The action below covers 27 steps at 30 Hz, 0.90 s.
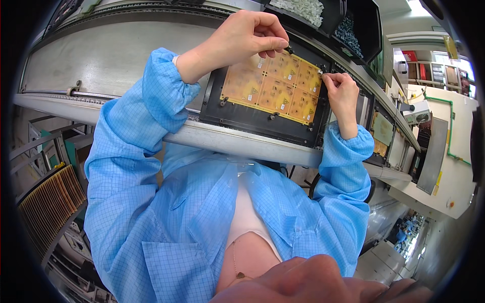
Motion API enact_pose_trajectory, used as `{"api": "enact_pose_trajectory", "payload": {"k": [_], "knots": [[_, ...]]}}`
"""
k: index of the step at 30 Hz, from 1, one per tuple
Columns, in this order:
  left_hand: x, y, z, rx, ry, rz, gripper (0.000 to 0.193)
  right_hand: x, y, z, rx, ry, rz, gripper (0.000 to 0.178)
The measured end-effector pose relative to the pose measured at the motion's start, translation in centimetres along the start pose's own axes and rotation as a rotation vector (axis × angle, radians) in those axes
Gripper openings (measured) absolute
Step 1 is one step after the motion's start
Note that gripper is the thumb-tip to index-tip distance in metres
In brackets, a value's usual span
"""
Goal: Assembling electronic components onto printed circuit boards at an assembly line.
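Note:
A yellow-orange circuit panel [275, 88] made of several small boards lies in a black carrier tray [242, 118] on the conveyor. My left hand [247, 38] reaches over the panel's top edge, its fingertips pinched on a small dark part [289, 49]. At the panel's right edge, my right hand [343, 93] pinches a small white part [324, 76]. Both arms wear light-blue checked sleeves.
Black bins behind the tray hold white parts [303, 10] and dark bluish parts [348, 33]. A second carrier with a board [382, 132] sits further right on the line. The metal conveyor rail [237, 141] runs in front. A tan slotted rack [50, 202] stands lower left.

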<state>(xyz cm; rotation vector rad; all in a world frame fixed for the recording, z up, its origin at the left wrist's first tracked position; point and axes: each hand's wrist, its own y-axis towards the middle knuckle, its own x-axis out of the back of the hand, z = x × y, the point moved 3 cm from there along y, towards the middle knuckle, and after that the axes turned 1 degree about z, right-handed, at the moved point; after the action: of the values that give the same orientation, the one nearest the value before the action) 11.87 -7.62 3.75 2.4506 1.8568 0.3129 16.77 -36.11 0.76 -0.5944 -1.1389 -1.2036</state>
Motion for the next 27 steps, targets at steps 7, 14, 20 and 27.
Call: {"api": "enact_pose_trajectory", "payload": {"k": [7, 14, 20, 27], "knots": [[0.0, 0.1, 0.2, -0.005, 0.001, 0.01, 0.015, 0.1, 0.1, -0.6, -0.071, 0.057, 0.012, 0.021], [-0.2, -0.1, 0.4, 0.009, 0.013, 0.003, 0.015, 0.0, -0.1, -0.4, -0.059, 0.082, 0.019, 0.018], [-0.1, -0.2, 0.0, 0.028, 0.064, -0.004, 0.015, 0.1, -0.4, 0.1, -0.02, 0.043, -0.029, 0.019], [0.1, -0.1, 0.5, 0.005, 0.095, -0.018, 0.014, 0.8, -1.2, -0.9, -0.102, 0.204, -0.15, 0.023]]}}
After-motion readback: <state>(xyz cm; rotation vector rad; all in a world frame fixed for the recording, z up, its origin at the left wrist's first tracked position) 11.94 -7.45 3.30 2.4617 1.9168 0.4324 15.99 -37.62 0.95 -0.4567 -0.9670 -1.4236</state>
